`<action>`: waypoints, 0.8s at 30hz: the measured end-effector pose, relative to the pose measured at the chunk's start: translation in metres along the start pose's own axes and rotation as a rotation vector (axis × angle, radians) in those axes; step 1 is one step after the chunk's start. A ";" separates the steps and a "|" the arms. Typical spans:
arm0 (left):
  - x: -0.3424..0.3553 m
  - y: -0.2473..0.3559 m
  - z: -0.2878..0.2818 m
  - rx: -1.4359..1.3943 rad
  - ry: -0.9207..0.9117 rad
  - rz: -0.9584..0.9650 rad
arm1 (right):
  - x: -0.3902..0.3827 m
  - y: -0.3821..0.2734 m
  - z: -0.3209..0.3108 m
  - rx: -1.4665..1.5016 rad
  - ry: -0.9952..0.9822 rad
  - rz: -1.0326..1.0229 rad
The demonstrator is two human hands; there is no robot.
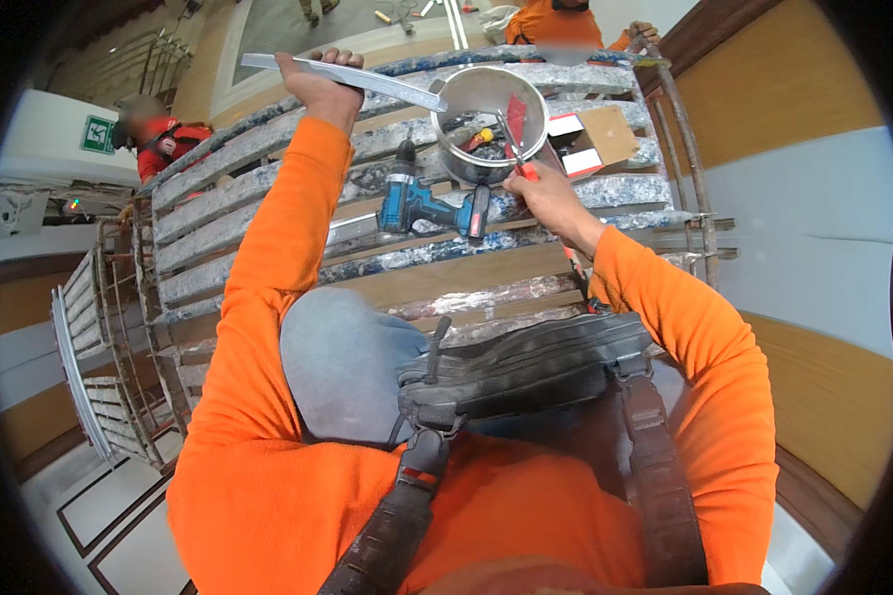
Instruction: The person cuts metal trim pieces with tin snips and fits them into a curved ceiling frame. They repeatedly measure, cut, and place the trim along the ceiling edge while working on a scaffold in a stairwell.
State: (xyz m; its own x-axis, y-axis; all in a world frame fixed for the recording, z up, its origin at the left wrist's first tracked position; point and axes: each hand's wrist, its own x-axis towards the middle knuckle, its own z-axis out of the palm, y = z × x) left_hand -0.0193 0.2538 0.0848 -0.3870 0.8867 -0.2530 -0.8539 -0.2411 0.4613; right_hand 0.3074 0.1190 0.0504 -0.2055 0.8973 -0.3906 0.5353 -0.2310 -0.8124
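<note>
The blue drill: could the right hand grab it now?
Probably not straight away: the right hand holds a red-handled tool, though the drill lies close by, with nothing seen covering it.

A green sign (98,134) is showing on a white wall panel (42,147), well to the left of the left grip (323,85). It is bearing a pale pictogram that is looking like a running figure. To the left of the right grip (554,203), a blue and black drill (422,206) is carrying a label on its battery (478,210), its marking being too small for reading.
</note>
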 end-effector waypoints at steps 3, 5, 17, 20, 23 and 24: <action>0.011 0.021 -0.008 -0.134 -0.155 -0.078 | 0.000 -0.011 0.002 -0.084 0.092 -0.110; 0.017 0.032 -0.011 -0.278 -0.302 -0.162 | -0.013 -0.039 0.002 -0.170 0.168 -0.215; -0.001 0.059 0.037 -0.251 -0.589 -0.003 | -0.044 -0.095 0.017 -0.287 0.121 -0.309; -0.010 0.061 0.047 -0.277 -0.662 0.017 | -0.044 -0.100 0.017 -0.263 0.094 -0.274; -0.013 0.063 0.052 -0.245 -0.707 0.003 | -0.042 -0.102 0.016 -0.255 0.113 -0.282; -0.014 0.063 0.053 -0.233 -0.706 0.016 | -0.044 -0.105 0.015 -0.260 0.119 -0.283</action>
State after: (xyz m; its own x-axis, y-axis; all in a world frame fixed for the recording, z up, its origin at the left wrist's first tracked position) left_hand -0.0487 0.2472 0.1628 -0.1512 0.9060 0.3954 -0.9320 -0.2640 0.2484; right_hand 0.2480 0.0985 0.1463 -0.2863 0.9527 -0.1015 0.6634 0.1207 -0.7384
